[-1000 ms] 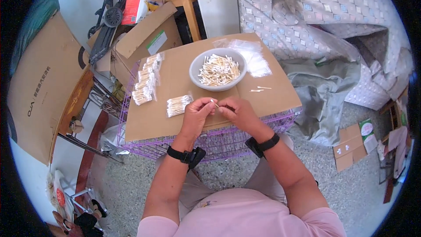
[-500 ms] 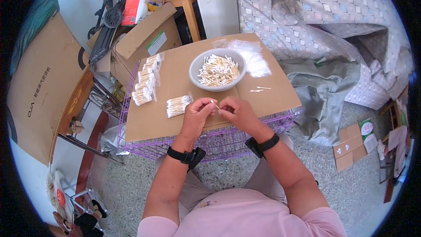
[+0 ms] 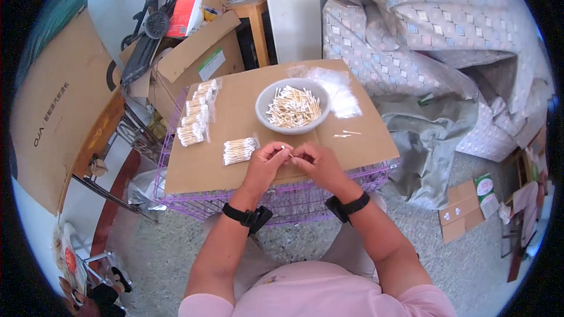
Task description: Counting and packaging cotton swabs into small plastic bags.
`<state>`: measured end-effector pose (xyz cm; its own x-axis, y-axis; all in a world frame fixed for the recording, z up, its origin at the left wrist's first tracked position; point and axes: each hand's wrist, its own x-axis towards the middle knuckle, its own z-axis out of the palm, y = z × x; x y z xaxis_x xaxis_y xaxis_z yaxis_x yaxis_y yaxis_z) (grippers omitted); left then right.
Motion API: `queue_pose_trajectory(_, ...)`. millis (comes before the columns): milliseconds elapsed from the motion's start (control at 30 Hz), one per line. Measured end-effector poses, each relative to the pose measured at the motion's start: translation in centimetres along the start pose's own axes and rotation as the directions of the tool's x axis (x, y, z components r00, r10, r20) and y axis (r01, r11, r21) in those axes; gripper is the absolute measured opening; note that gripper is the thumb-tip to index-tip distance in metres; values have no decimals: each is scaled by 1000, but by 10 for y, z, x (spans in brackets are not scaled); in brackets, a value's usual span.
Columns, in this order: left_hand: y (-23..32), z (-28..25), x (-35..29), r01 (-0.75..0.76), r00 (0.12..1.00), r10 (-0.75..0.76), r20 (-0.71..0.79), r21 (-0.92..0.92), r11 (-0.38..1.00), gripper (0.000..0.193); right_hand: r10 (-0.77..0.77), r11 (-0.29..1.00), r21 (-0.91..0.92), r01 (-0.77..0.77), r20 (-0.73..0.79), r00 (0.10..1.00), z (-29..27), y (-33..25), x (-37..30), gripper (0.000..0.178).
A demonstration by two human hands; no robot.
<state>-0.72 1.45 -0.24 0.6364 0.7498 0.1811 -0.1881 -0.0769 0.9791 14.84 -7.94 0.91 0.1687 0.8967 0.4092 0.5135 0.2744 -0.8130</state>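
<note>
Close together over the near part of the cardboard sheet (image 3: 305, 185), my left hand (image 3: 265, 163) and my right hand (image 3: 319, 164) are both closed in a pinch. Between them is a cotton swab (image 3: 284, 148), its white tip showing at the left fingers. The right fingertips meet its other end, which is mostly hidden. Just left of my left hand lies a clear bag of cotton swabs (image 3: 238, 151). Beyond both hands stands a grey bowl (image 3: 262, 116) heaped with loose swabs (image 3: 294, 107).
Several filled swab bags (image 3: 195, 117) form a row along the left edge. Clear plastic bags (image 3: 338, 97) lie right of the bowl, with a few single swabs (image 3: 343, 135) nearer me. Under the cardboard is a purple wire cage (image 3: 294, 205). Patterned cloth (image 3: 423, 17) is heaped at right.
The whole scene sits slightly lower in the picture as the view shifts. Both hands stay pinched at the cotton swab, with only slight finger movement.
</note>
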Motion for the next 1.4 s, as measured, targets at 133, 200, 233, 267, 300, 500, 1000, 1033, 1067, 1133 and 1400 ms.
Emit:
queue_pose_trajectory(133, -2, 1, 4, -42, 999, 43, 17, -86, 995, 11, 11, 998, 61, -9, -45, 999, -1, 2, 1, 14)
queue_pose_trajectory(200, -2, 2, 5, -56, 998, 57, 11, -114, 992, 9, 73, 995, 67, -70, -36, 997, -10, -4, 1, 13)
queue_pose_trajectory(233, -1, 5, 5, -48, 998, 50, 26, -86, 995, 10, 141, 987, 77, -138, -34, 989, -18, -8, 0, 12)
queue_pose_trajectory(267, -3, 3, 5, -42, 998, 44, 33, -79, 996, 10, 142, 989, 52, -141, -15, 990, -24, -11, 6, 12)
queue_pose_trajectory(300, -4, -1, 5, -49, 999, 51, 17, -106, 993, 10, 90, 994, -52, -92, -29, 995, -33, -14, 17, 12)
queue_pose_trajectory(500, -3, 7, 6, -68, 994, 75, 78, -85, 994, 11, -238, 858, -462, 225, 31, 971, -86, -12, 81, 11)
queue_pose_trajectory(1000, -16, -1, 9, -63, 995, 67, 77, -60, 996, 14, -92, 561, -715, 418, 448, 889, -49, 26, 157, 7)
queue_pose_trajectory(1033, -15, -1, 9, -61, 994, 66, 82, -56, 997, 13, -102, 553, -716, 427, 451, 887, -49, 27, 159, 5)
queue_pose_trajectory(1067, -14, -1, 9, -60, 994, 64, 88, -53, 997, 13, -111, 545, -716, 436, 454, 884, -50, 28, 160, 4)
queue_pose_trajectory(1133, -12, 0, 8, -73, 994, 77, 81, -53, 996, 13, -152, 606, -669, 430, 433, 888, -56, 27, 158, 5)
queue_pose_trajectory(1400, -13, 0, 8, -81, 993, 85, 83, -57, 995, 13, -137, 942, -294, 163, 104, 985, -64, -11, 121, 5)
